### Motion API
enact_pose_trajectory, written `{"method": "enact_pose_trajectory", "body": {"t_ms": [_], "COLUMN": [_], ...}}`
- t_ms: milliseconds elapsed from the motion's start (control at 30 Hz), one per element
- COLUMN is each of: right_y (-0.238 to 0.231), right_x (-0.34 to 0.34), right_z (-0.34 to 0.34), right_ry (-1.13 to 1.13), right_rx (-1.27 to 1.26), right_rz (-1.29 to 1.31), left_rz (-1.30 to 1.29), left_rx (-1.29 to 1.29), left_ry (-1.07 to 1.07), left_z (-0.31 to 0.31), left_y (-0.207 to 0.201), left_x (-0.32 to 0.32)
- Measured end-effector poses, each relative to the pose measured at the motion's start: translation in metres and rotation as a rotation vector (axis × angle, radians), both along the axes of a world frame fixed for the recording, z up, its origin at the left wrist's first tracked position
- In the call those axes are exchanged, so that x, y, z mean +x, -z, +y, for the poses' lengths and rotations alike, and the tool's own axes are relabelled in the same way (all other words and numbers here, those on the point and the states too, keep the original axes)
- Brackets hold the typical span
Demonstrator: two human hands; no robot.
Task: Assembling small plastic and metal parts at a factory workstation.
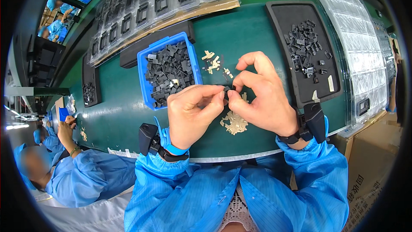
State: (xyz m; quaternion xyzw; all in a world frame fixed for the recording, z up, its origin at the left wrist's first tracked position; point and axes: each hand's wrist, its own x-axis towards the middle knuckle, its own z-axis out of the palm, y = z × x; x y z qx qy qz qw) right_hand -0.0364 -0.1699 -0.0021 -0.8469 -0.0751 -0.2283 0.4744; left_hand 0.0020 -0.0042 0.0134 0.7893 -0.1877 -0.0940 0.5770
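Note:
Between the fingertips of both hands is a small black plastic part (228, 89). My left hand (191, 109) pinches it from the left with thumb and forefinger. From the right, my right hand (264, 99) grips it with thumb and forefinger, its other fingers curled above. Just below the hands lies a pile of small cream-coloured pieces (234, 123), partly covered by my right hand. A few more pale pieces (211, 62) are scattered beyond the fingers. Past my left hand stands a blue bin (143, 77) full of small black plastic parts (168, 71).
A black tray (296, 10) with loose black parts (305, 45) lies at the right. Clear blister trays (148, 10) with black frames are stacked at the back left, more trays (358, 56) at far right. A co-worker in blue (88, 176) sits at the left. Cardboard boxes (373, 154) stand lower right.

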Motion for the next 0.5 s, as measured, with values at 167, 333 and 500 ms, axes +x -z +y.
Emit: {"method": "enact_pose_trajectory", "body": {"t_ms": [167, 333, 500], "right_y": [-0.0013, -0.0041, -0.0078], "right_x": [0.0009, -0.0026, -0.0055], "right_z": [-0.0004, -0.0006, 0.0024], "right_ry": [0.0, 0.073, 0.116], "right_rx": [-0.01, 0.041, 0.038], "right_rz": [0.001, 0.09, 0.076], "left_rz": [0.03, 0.106, 0.087], "left_rx": [-0.056, -0.145, -0.137], "left_ry": [0.005, 0.012, 0.008], "left_z": [0.0006, -0.0009, 0.0004], "left_y": [0.0015, 0.0025, 0.0042], "left_x": [0.0004, 0.0012, -0.0006]}}
